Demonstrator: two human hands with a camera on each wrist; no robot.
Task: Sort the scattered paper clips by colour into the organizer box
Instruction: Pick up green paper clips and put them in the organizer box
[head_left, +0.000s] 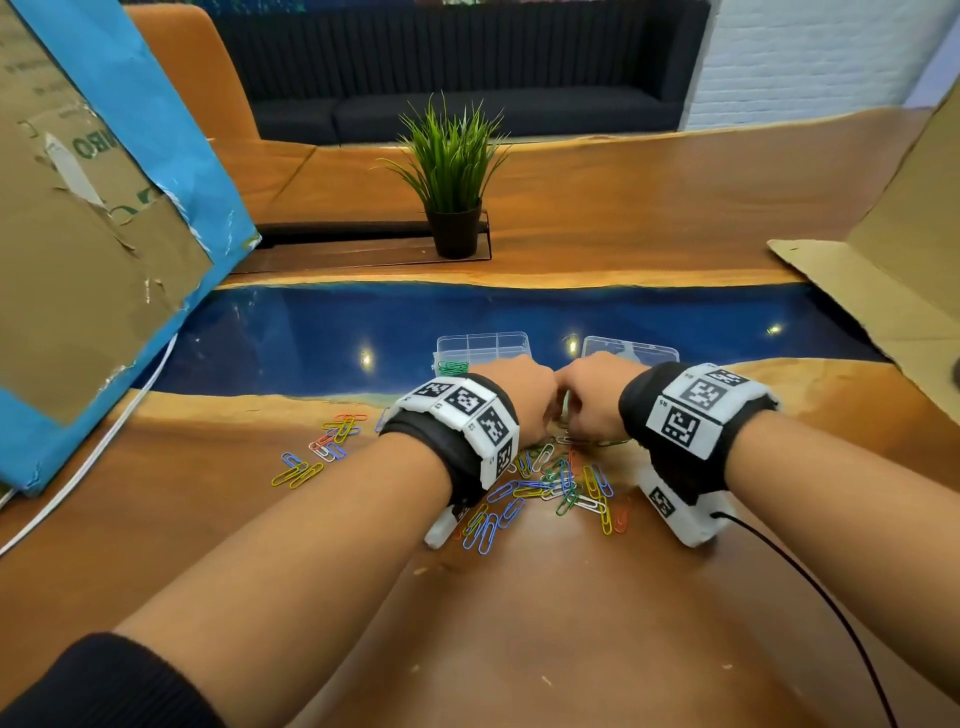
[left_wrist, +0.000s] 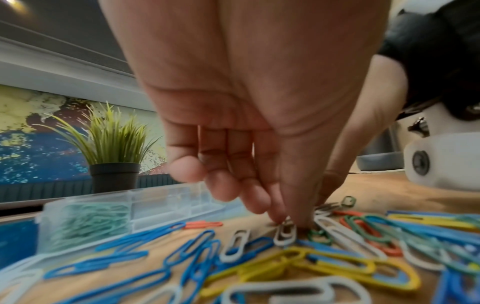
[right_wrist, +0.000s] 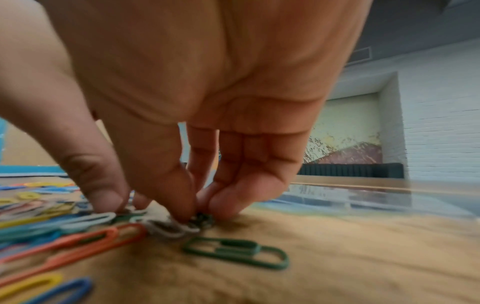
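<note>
From the head camera I see only the backs of my left hand (head_left: 519, 397) and right hand (head_left: 589, 402), knuckles almost touching above the far edge of the paper clips (head_left: 550, 483) heaped on the counter (head_left: 519, 623); the fingertips are out of sight there. The left wrist camera fills that in: my left fingertips (left_wrist: 279, 216) are pressed down at a white clip (left_wrist: 285, 234) with a green clip (left_wrist: 318, 235) just beside it, the thumb and forefinger drawn together, though blur keeps me from telling which of the two is pinched. The right wrist camera shows my right thumb and fingers (right_wrist: 228, 197) closed on a small dark green clip (right_wrist: 203, 221) at the counter surface, while another green clip (right_wrist: 235, 252) lies loose just in front of it.

The organizer box (head_left: 483, 348) stands open beyond my hands on the blue resin strip (head_left: 311, 332) that runs through the wooden counter, one near-left compartment filled with green clips (left_wrist: 88, 220). Its clear lid (head_left: 631, 348) lies to the right. A smaller scatter of clips (head_left: 322, 449) sits off to the left, well apart from the main heap. Further back are a potted plant (head_left: 452, 176), a dark sofa (head_left: 467, 78), a white brick wall (head_left: 810, 57), and cardboard sheets (head_left: 78, 234) on both flanks.

The remaining compartments are too hazy to read.
</note>
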